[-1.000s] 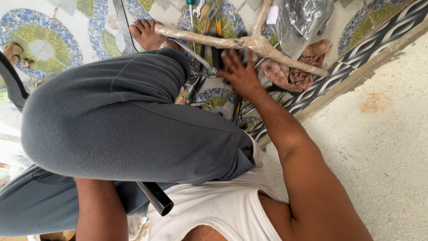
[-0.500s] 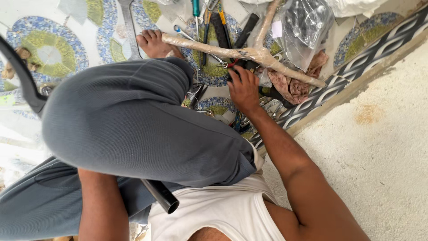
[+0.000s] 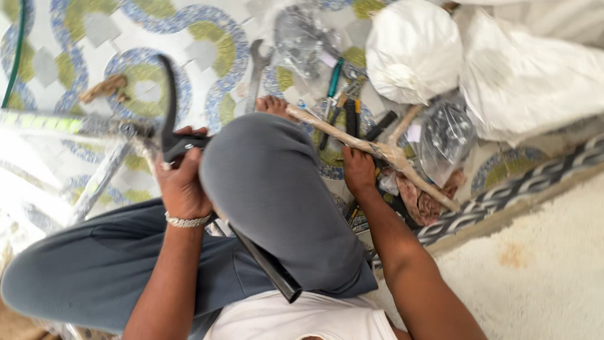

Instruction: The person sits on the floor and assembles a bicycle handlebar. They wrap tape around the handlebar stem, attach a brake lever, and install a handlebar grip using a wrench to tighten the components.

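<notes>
a pale forked wooden branch [image 3: 377,150] lies over metal pliers [image 3: 331,94] on glossy patterned tile. the right hand [image 3: 358,171] rests curled beneath it, its grasp hidden. the left hand [image 3: 182,182] clasps a black curved brake lever [image 3: 168,113].

A patterned tile floor [image 3: 207,38] carries everything. On it at twelve o'clock lie a wrench [image 3: 255,79] and pliers [image 3: 331,85]. At one o'clock sit white sacks [image 3: 503,63] and a clear plastic bag [image 3: 443,135]. A forked wooden stick [image 3: 377,150] rests at centre, a rag [image 3: 423,203] beside it.
</notes>
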